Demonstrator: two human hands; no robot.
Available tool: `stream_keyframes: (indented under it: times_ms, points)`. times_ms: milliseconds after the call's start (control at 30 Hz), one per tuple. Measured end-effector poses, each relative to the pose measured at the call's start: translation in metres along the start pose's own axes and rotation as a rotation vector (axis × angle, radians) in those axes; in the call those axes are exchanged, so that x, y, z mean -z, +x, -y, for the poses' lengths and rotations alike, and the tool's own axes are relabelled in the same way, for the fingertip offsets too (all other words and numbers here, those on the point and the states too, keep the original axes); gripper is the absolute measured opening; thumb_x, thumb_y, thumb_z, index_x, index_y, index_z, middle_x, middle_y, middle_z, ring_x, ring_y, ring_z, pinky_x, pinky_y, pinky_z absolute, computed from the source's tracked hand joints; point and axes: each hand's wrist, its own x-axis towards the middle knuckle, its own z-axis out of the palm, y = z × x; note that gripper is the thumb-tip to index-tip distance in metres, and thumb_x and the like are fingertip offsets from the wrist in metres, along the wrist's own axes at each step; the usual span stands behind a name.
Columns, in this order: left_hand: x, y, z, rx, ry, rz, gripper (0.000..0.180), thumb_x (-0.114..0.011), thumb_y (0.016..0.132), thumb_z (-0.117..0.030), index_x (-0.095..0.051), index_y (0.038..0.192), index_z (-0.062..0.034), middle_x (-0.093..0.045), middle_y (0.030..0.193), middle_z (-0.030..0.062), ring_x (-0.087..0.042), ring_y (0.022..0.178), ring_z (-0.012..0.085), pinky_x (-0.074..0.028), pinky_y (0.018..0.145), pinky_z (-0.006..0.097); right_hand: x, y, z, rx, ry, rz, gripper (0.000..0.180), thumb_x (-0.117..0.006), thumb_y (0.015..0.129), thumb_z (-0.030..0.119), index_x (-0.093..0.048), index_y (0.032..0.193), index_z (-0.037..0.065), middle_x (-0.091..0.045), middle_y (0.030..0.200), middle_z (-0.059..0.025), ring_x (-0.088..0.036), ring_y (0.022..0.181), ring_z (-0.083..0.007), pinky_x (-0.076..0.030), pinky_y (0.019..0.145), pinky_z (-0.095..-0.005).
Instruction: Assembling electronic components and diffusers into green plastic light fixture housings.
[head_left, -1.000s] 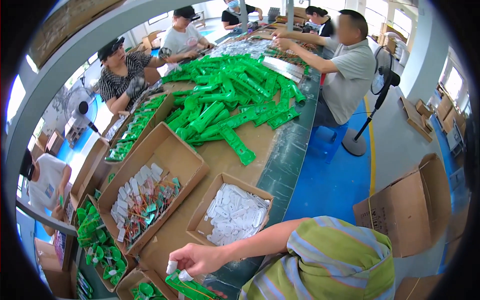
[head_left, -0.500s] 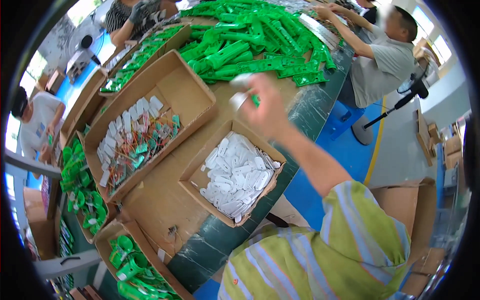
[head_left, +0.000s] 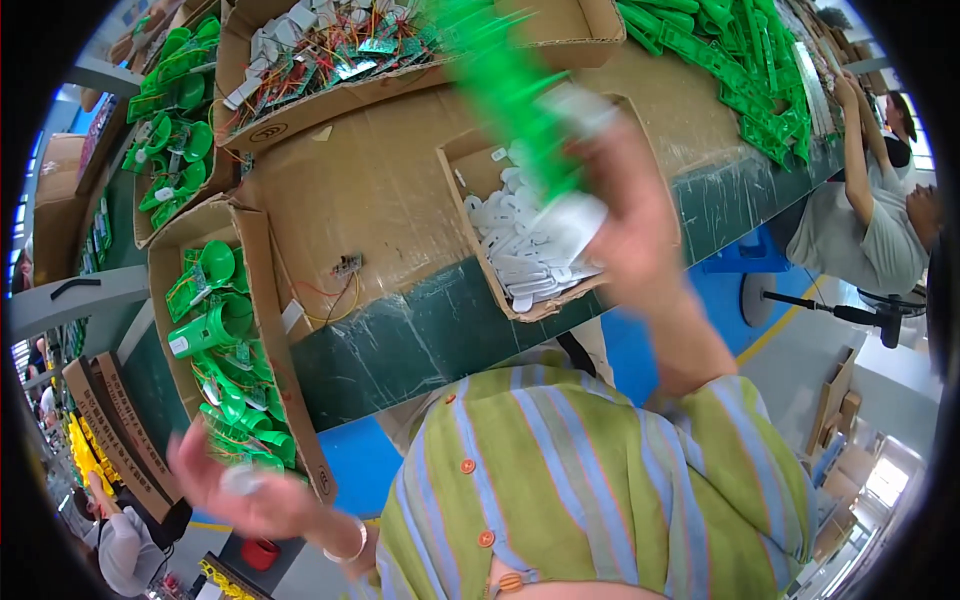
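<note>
My right hand (head_left: pixel 640 215), smeared by motion, grips a long green plastic part (head_left: pixel 500 95) above a cardboard box (head_left: pixel 470 150) of white plastic pieces (head_left: pixel 505 245). White patches show at its thumb and a fingertip; I cannot tell whether they are finger covers. At the lower left, my left hand (head_left: pixel 245 495) hovers beside the near end of a carton (head_left: pixel 262 245) of green parts (head_left: pixel 235 320) with wires and small boards. Its fingers look spread, blurred, and apparently hold nothing; a white patch sits on one fingertip.
A large carton (head_left: pixel 350 112) of wired circuit boards and white pieces stands at the back. Green parts (head_left: pixel 715 40) are heaped at the far right. A small wired component (head_left: pixel 348 265) lies on the table (head_left: pixel 410 335). Another person (head_left: pixel 865 225) sits at the right.
My view has swung left and down. The right hand has come back from near the green heap with a green part in it. My left hand has come into view.
</note>
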Motion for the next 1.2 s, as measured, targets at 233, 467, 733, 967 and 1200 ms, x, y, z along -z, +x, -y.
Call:
stream_keyframes:
  times_ms: [233, 467, 733, 967, 1200]
  points:
    - [-0.095, -0.021, -0.002, 0.855, -1.059, 0.414, 0.051, -0.04, 0.089, -0.034, -0.036, 0.122, 0.0047, -0.053, 0.105, 0.0172, -0.056, 0.093, 0.029, -0.046, 0.08, 0.038, -0.074, -0.022, 0.011, 0.243, -0.293, 0.235, 0.04, -0.07, 0.061, 0.007, -0.058, 0.099, 0.002, -0.052, 0.1, -0.0114, -0.05, 0.097, -0.0302, -0.039, 0.083, -0.0404]
    - [-0.093, -0.014, 0.032, 0.68, -0.422, 0.626, 0.047, -0.055, 0.076, -0.006, -0.036, 0.119, 0.0004, -0.05, 0.088, 0.009, -0.052, 0.073, 0.0196, -0.043, 0.066, 0.03, -0.025, -0.012, -0.067, 0.144, -0.94, 0.33, 0.017, -0.055, 0.062, -0.005, -0.055, 0.079, 0.0, -0.054, 0.085, -0.0145, -0.053, 0.08, -0.0323, -0.045, 0.068, -0.0395]
    - [-0.084, -0.009, 0.031, 0.222, 0.104, 0.436, 0.059, -0.065, 0.066, -0.007, -0.04, 0.118, 0.0031, -0.054, 0.097, 0.0175, -0.054, 0.084, 0.0306, -0.045, 0.074, 0.038, -0.024, -0.001, -0.018, -0.277, -0.528, 0.021, 0.013, -0.047, 0.078, -0.003, -0.049, 0.09, 0.001, -0.056, 0.083, -0.0078, -0.053, 0.071, -0.0124, -0.045, 0.062, -0.0249]
    - [-0.077, -0.011, 0.03, 0.287, -0.165, 0.452, 0.064, -0.066, 0.071, -0.011, -0.035, 0.124, 0.0042, -0.053, 0.108, 0.0165, -0.054, 0.095, 0.0239, -0.044, 0.081, 0.033, -0.093, -0.008, -0.011, -0.23, 0.241, 0.271, 0.016, -0.05, 0.085, 0.001, -0.056, 0.099, -0.002, -0.055, 0.088, -0.004, -0.052, 0.076, -0.01, -0.042, 0.072, -0.0214]
    - [-0.066, -0.02, 0.03, 0.442, -0.682, 0.417, 0.075, -0.064, 0.079, -0.015, -0.017, 0.135, 0.002, -0.044, 0.123, 0.0142, -0.048, 0.109, 0.0218, -0.039, 0.092, 0.032, -0.13, -0.01, -0.011, -0.576, 0.582, 0.392, 0.019, -0.058, 0.082, 0.004, -0.053, 0.1, -0.001, -0.059, 0.084, -0.0027, -0.057, 0.075, -0.0076, -0.048, 0.064, -0.0215]
